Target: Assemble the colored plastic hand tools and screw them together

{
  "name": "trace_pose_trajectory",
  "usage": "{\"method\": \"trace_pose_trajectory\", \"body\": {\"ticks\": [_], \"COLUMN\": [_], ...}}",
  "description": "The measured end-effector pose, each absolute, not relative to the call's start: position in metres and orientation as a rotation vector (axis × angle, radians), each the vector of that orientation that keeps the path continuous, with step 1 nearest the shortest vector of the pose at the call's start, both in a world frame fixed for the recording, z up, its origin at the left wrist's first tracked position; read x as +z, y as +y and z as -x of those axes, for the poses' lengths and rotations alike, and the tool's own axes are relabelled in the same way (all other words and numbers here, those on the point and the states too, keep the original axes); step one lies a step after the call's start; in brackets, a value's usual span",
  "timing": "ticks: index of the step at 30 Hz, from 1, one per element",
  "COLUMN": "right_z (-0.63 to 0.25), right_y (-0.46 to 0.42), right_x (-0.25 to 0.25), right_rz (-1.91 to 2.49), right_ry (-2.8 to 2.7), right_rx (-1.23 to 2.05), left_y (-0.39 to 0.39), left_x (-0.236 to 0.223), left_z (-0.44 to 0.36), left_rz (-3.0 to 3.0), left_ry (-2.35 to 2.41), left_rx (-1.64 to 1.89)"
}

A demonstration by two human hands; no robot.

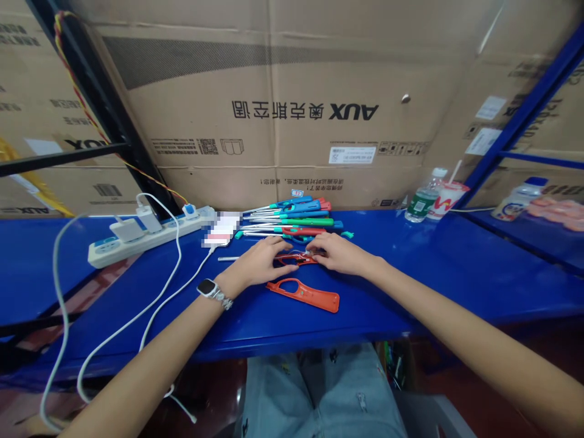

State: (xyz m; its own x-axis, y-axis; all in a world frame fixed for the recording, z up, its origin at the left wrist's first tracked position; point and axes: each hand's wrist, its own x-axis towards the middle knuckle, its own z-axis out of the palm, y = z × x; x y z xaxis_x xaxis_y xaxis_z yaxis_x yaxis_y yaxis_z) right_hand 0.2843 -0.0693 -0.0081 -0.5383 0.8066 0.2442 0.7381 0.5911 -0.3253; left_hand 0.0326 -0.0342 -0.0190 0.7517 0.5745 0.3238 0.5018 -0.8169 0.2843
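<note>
An orange-red long-nosed gas lighter (295,259) lies opened up on the blue table, its inner parts and thin wires showing. My left hand (263,261) is closed round its front part, with the metal tube poking out to the left below the wrist side. At the other end, my right hand (338,253) pinches the lighter's body, fingertips on the small parts inside; exactly which part they grip is hidden. Nearer to me rests a loose orange shell half (314,297) with an oval finger hole, touched by neither hand. Just behind my hands lies a pile of blue, green and red lighters (296,213).
Left of the pile lie a phone (222,229) on a charging cable and a white power strip (150,234) with plugs. A water bottle (424,198) and a cup with a straw (447,199) stand at right. Large cardboard (292,79) walls the back.
</note>
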Motion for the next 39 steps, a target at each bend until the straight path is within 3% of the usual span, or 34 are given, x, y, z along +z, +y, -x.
{"method": "trace_pose_trajectory", "body": {"ticks": [17, 30, 39], "right_z": [-0.288, -0.276, -0.269], "right_y": [-0.082, -0.076, -0.069], "right_x": [-0.020, -0.014, -0.017], "right_rz": [1.351, 1.388, 1.292], "right_ry": [-2.360, -2.389, -2.294], "right_rx": [0.039, -0.099, 0.080], "left_y": [-0.022, -0.014, -0.014], "left_x": [-0.026, -0.022, -0.024], "left_z": [-0.027, -0.010, -0.007], "left_rz": [-2.583, -2.538, -2.639], "left_ry": [0.887, 0.957, 0.964], "left_rx": [0.728, 0.528, 0.761]}}
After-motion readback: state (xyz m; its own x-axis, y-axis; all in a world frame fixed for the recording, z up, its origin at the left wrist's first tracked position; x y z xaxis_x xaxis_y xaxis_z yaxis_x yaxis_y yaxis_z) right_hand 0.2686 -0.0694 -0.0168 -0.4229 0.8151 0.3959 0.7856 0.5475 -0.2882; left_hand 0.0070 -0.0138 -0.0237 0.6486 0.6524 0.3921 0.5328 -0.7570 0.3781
